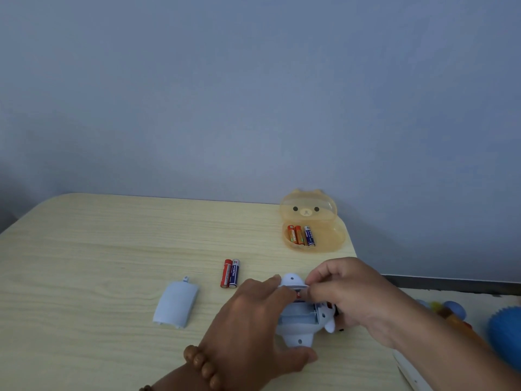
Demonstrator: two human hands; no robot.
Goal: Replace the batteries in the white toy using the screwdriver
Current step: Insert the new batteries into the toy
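Observation:
The white toy lies upside down on the table near its front right, its battery bay uncovered. My left hand grips the toy around its body, thumb at the near end. My right hand pinches a red battery at the far end of the bay. The toy's detached white cover lies to the left. Two loose batteries, one red and one blue, lie side by side behind my left hand. No screwdriver is visible.
An orange bear-shaped box stands open at the table's back right with three batteries inside. Beyond the table's right edge lie a spiky blue ball and other coloured toys. The wooden table stretches to the left.

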